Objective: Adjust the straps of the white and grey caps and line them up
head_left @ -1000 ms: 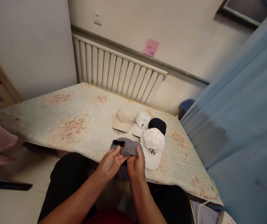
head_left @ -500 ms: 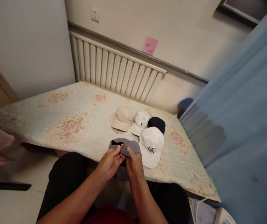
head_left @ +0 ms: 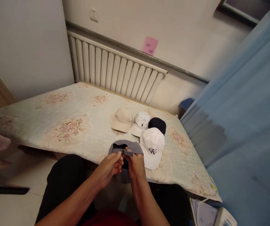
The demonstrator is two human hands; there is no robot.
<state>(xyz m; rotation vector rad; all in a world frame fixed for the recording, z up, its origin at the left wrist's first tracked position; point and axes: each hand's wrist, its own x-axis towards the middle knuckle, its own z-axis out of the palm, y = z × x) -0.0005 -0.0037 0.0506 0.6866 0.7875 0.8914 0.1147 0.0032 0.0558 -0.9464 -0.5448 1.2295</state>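
A grey baseball cap (head_left: 135,146) is held at the table's near edge, its back opening and strap turned up toward me. My left hand (head_left: 112,164) pinches the left part of the strap between thumb and fingers. On the other side, my right hand (head_left: 136,164) grips the strap's right end, near the buckle. Just beyond stand a beige cap (head_left: 123,119), a white cap with a small dark emblem (head_left: 141,122), a black cap (head_left: 157,125) and a white cap with CK letters (head_left: 152,146), which lies closest to my right hand.
A flowered cloth covers the table (head_left: 78,103). Behind it runs a white radiator (head_left: 116,69), with a pink note (head_left: 150,45) on the wall above. A blue curtain (head_left: 238,119) hangs at the right, and a box with cloth (head_left: 206,212) stands below it.
My left hand has shifted slightly left and down along the strap, and the gap between my hands has widened. The strap's free end now lies over my right fingers. The view has moved slightly.
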